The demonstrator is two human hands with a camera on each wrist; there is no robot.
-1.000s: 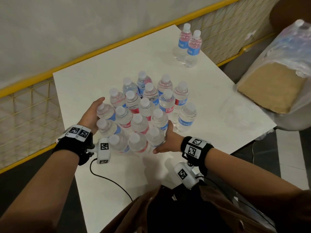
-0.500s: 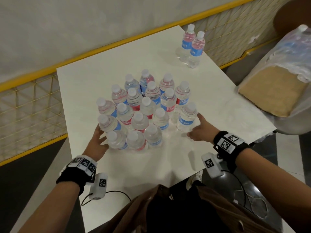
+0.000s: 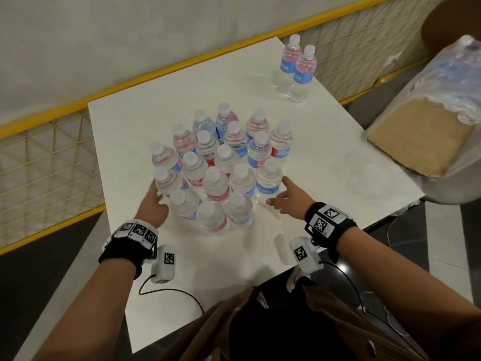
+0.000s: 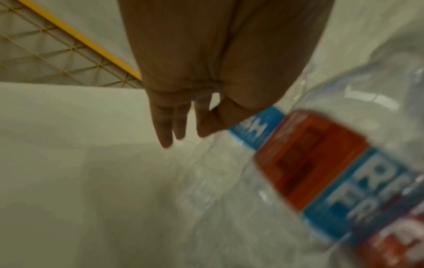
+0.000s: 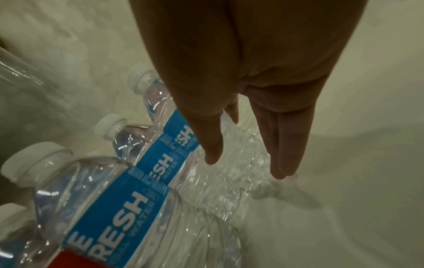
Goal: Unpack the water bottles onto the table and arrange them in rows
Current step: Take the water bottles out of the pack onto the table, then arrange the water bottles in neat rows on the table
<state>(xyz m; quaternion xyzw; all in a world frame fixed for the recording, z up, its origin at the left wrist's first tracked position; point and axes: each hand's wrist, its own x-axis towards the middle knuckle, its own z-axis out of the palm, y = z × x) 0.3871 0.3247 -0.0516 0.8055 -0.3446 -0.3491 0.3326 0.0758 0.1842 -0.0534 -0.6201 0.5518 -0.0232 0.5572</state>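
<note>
Left hand (image 3: 153, 204) at eight o'clock and right hand (image 3: 289, 195) at four flank the cluster of bottles (image 3: 221, 162) mid-table (image 3: 325, 162), fingers straight, gripping nothing. Two more bottles (image 3: 296, 71) stand at one o'clock. Squeeze unevenly and the outer ones may topple, domino-style.

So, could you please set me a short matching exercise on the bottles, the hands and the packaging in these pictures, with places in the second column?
Things
1. pair of clear plastic water bottles
2. left hand
3. right hand
4. torn clear plastic wrap with brown cardboard tray

Places
A. off the white table, to its right
B. far right corner of the table
C. right side of the big bottle cluster
D. left side of the cluster

Pairs: 1-B, 2-D, 3-C, 4-A
</note>
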